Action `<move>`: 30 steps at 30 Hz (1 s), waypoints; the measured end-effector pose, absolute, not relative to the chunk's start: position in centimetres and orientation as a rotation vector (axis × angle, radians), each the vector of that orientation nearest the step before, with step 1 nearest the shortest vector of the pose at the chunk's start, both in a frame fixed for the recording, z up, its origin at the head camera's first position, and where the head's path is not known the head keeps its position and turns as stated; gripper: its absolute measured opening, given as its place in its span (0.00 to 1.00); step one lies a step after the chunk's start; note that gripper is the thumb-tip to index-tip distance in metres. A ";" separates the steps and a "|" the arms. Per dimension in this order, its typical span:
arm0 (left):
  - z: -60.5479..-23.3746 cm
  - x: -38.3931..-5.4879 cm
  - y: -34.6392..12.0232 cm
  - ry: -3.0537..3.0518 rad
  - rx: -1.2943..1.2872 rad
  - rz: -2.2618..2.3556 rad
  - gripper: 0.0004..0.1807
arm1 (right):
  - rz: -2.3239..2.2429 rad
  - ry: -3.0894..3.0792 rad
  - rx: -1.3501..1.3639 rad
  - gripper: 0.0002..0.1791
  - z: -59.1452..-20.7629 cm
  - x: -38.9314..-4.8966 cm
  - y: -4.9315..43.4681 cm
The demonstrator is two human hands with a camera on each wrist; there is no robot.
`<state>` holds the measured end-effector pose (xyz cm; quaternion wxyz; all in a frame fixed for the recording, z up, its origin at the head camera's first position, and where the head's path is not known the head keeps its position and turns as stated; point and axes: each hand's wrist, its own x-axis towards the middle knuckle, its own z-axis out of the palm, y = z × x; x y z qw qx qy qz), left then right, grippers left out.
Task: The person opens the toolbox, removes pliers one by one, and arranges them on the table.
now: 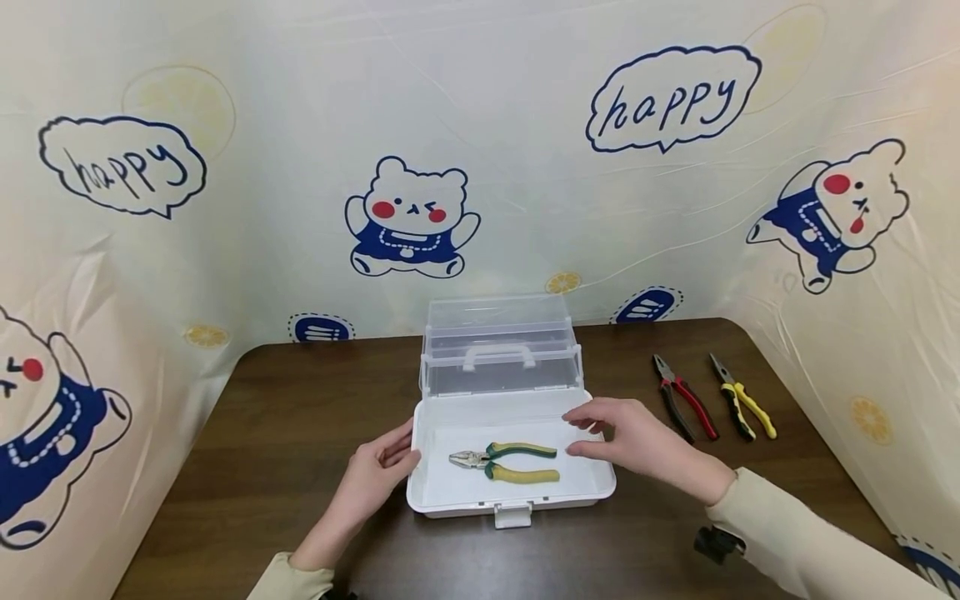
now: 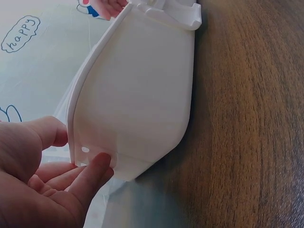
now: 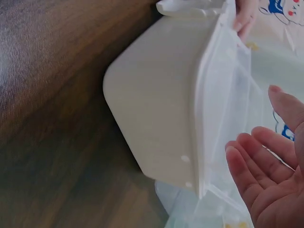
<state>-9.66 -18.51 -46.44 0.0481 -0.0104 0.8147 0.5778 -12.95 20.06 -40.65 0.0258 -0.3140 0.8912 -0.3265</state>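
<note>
A white toolbox [image 1: 512, 528] stands with its clear lid [image 1: 501, 321] raised at the back. Combination pliers [image 1: 522, 476] with yellow and green handles lie inside on the white bottom, jaws pointing left. My left hand [image 1: 372, 479] grips the box's left side; in the left wrist view its thumb is at the rim and the fingers [image 2: 97, 166] press the outer wall. Over the right part of the box hovers my right hand [image 1: 611, 429], holding nothing. The right wrist view shows that hand [image 3: 270, 166] with fingers loosely bent and apart, beside the box's rim.
To the right of the box lie red-and-black pliers [image 1: 693, 404] and yellow-and-black long-nose pliers [image 1: 750, 408], near the far right of the brown wooden table [image 1: 300, 400]. A patterned cloth [image 1: 525, 200] hangs behind the table and along its sides.
</note>
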 end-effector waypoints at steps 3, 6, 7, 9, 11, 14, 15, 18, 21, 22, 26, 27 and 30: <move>-46.4 -9.6 -18.5 2.485 -0.036 1.758 0.29 | -1.009 2.675 -0.989 0.22 -41.1 -13.1 19.4; -46.4 -9.6 -18.6 2.487 -0.044 1.755 0.28 | -0.996 2.623 -1.006 0.25 -41.5 -13.2 18.6; -46.4 -9.6 -18.6 2.486 -0.046 1.755 0.28 | -0.984 2.615 -1.006 0.25 -41.7 -13.2 18.3; -46.4 -9.6 -18.6 2.483 -0.049 1.756 0.28 | -0.966 2.605 -1.007 0.27 -42.1 -13.2 17.7; -46.4 -9.6 -18.5 2.478 -0.049 1.759 0.28 | -0.948 2.602 -1.012 0.28 -42.5 -13.3 17.2; -46.5 -9.7 -18.5 2.474 -0.047 1.761 0.28 | -0.943 2.593 -1.014 0.28 -43.2 -13.2 16.6; -46.5 -9.7 -18.5 2.474 -0.046 1.761 0.28 | -0.935 2.592 -1.019 0.28 -43.4 -13.2 16.4; -46.6 -9.7 -18.5 2.473 -0.040 1.768 0.28 | -0.878 2.601 -1.070 0.28 -44.3 -13.2 15.8; -46.6 -9.8 -18.6 2.471 -0.033 1.772 0.28 | -0.815 2.621 -1.109 0.29 -45.0 -13.3 15.2; -46.6 -9.8 -18.6 2.469 -0.030 1.774 0.28 | -0.803 2.627 -1.114 0.29 -45.2 -13.3 15.1; -46.7 -9.8 -18.6 2.465 -0.030 1.778 0.28 | -0.731 2.664 -1.102 0.30 -45.7 -13.4 14.4; -46.7 -9.8 -18.6 2.464 -0.031 1.780 0.28 | -0.711 2.670 -1.094 0.30 -45.7 -13.5 14.2; -46.7 -9.8 -18.5 2.462 -0.036 1.782 0.28 | -0.639 2.684 -1.063 0.32 -46.1 -13.7 13.8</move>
